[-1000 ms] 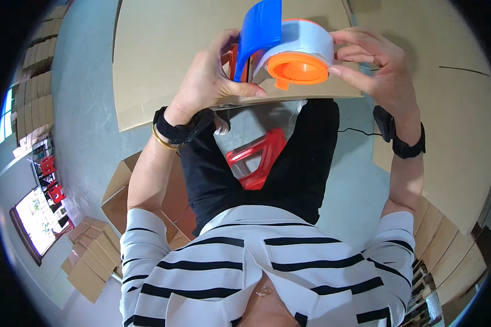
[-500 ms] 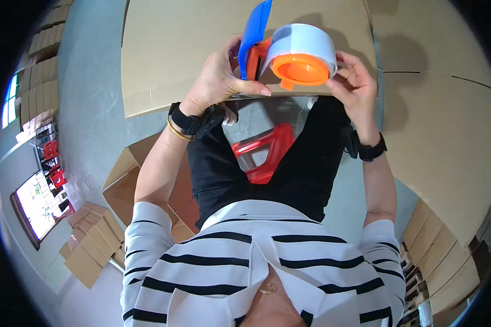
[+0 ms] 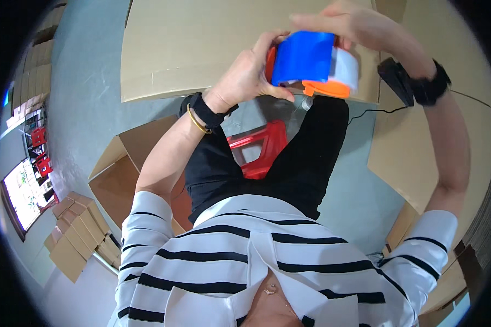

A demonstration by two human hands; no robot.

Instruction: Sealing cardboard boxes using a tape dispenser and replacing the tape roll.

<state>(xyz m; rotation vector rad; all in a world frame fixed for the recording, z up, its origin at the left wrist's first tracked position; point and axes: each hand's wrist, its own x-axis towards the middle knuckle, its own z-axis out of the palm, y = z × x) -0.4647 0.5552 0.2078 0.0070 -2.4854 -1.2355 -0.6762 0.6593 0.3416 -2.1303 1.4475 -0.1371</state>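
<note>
A handheld tape dispenser (image 3: 313, 65) sits near the twelve o'clock edge of the view, held up in front of the person between both hands. Its blue guard plate faces the camera, with an orange frame below and behind it and a roll of clear or pale tape at its three o'clock side.

The left hand (image 3: 245, 76) closes around the dispenser from nine o'clock, thumb running along the lower edge and fingers wrapped behind the orange body, so it seems to bear the tool's weight. The right hand (image 3: 354, 24) comes over the top from one o'clock, fingers laid flat across the blue plate and the roll; whether they pinch the tape end cannot be told, as the far side is hidden. Judged from this grip, one hand steadies while the other works at the roll.

Both wrists carry dark bands; the left also wears a thin gold bangle (image 3: 197, 121).

Behind the dispenser lies a large flat cardboard sheet (image 3: 191, 49) on the grey floor. A red plastic stool (image 3: 259, 150) shows between the person's knees at about six o'clock of the dispenser. An open cardboard box (image 3: 120, 180) stands at eight o'clock, with stacked flat cartons (image 3: 79, 231) beyond.
</note>
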